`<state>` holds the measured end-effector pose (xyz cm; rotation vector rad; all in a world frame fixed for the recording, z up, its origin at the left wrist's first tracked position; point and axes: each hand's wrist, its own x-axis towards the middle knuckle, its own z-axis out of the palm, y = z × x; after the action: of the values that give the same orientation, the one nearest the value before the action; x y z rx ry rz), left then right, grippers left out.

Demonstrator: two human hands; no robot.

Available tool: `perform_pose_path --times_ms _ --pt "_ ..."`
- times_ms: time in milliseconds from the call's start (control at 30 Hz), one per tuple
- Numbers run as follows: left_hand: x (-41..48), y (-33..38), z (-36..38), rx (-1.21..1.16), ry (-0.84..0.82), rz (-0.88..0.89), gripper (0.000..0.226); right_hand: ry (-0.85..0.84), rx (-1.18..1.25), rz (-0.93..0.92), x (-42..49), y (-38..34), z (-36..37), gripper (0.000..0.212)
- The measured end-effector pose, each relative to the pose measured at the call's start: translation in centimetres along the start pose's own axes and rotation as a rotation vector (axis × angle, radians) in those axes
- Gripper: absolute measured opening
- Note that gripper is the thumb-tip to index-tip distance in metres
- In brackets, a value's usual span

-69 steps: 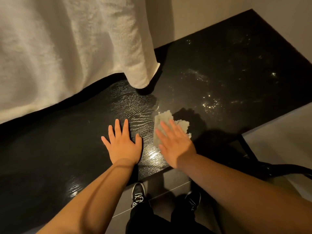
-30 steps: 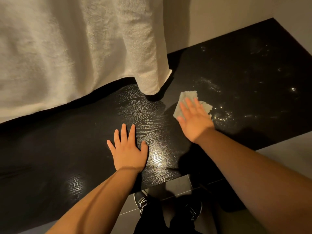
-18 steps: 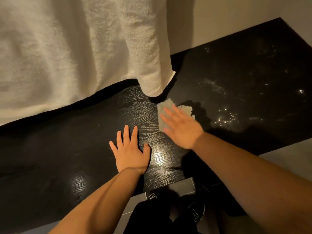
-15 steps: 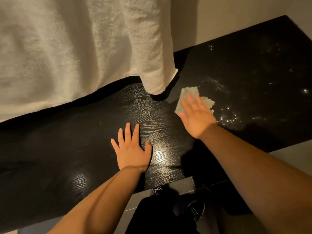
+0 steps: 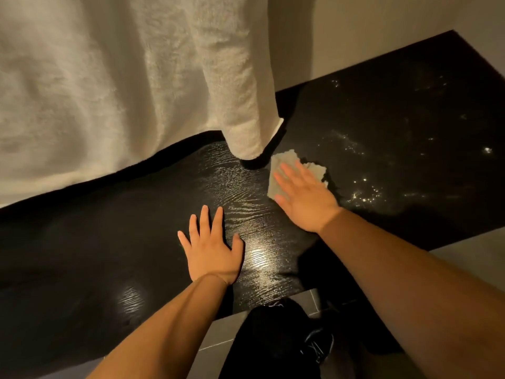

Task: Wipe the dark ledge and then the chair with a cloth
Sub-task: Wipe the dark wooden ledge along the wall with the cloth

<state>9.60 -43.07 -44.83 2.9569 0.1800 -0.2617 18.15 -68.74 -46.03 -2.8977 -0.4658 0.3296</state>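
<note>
Right hand [image 5: 306, 199] fingers flat, pressing cloth [image 5: 281, 162] mid-ledge [image 5: 109, 255]; left hand [image 5: 213, 250] flat, open. Specks [image 5: 363, 192] left toward right edge; chair pending.

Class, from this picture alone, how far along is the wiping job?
Seemingly done: the dark ledge shines speck-free beside the left hand. In hand: the right hand presses the cloth onto it. Left: glinting specks right of the cloth, then the chair, not in view.
</note>
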Motion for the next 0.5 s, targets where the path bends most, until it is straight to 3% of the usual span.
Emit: perform_pose_path --times_ms 133,167,267,300,367,433,500 --pt "0.1 0.0 0.0 0.002 -0.004 -0.003 0.075 0.022 0.061 0.227 -1.0 1.6 -1.0 0.071" --pt "0.1 0.0 0.1 0.009 0.0 -0.006 0.075 0.022 0.017 0.186 -1.2 0.6 -1.1 0.072" --pt "0.1 0.0 0.1 0.004 0.005 -0.005 0.074 0.03 -0.083 -0.178 -2.3 -3.5 0.4 0.063" --pt "0.0 0.0 0.1 0.01 -0.002 -0.002 0.074 -0.04 -0.046 -0.215 -3.0 -4.3 0.8 0.067" --pt "0.0 0.3 -0.1 0.023 -0.025 -0.012 0.075 -0.153 0.017 -0.229 -3.6 -4.0 0.4 0.076" --pt "-0.4 0.6 -0.6 0.034 -0.061 -0.021 0.076 -0.161 0.0 -0.262 -3.0 -2.3 -0.3 0.074" --pt "0.2 1.0 -1.2 0.048 -0.047 0.036 0.077 -0.165 0.029 -0.117 -1.2 0.1 -2.1 0.069"
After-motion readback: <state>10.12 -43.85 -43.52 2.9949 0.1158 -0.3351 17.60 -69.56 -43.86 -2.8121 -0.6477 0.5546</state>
